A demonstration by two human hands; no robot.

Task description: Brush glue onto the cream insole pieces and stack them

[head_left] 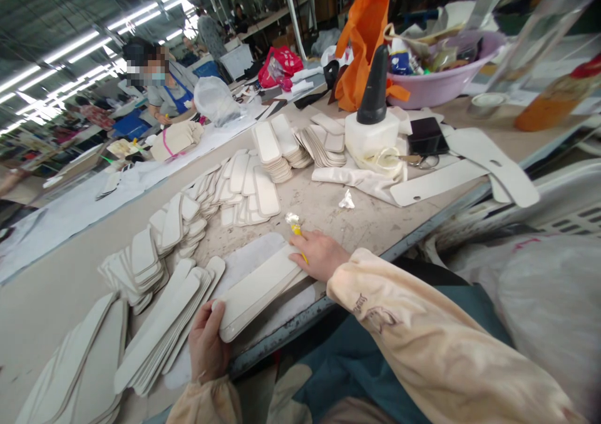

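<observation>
My left hand (208,339) grips the near end of a long pale strip with rounded ends (256,289), thumb on top. The strip lies slanted near the table's front edge, and another pale layer shows along its lower side. At its far end my right hand (319,253) is closed around a yellow-handled tool (295,230) whose tip is wrapped in something silvery; its fingers also rest by the strip. To the left of my left hand fans a stack of similar long strips (164,330).
Stacks of shorter pale pieces (265,142) run across the table. Behind them stand a white bottle with a black cone top (370,129), a purple basin (436,86) and an orange bag (364,42). A crumpled foil bit (347,200) lies nearer. Across the tables, a masked person (171,92) works.
</observation>
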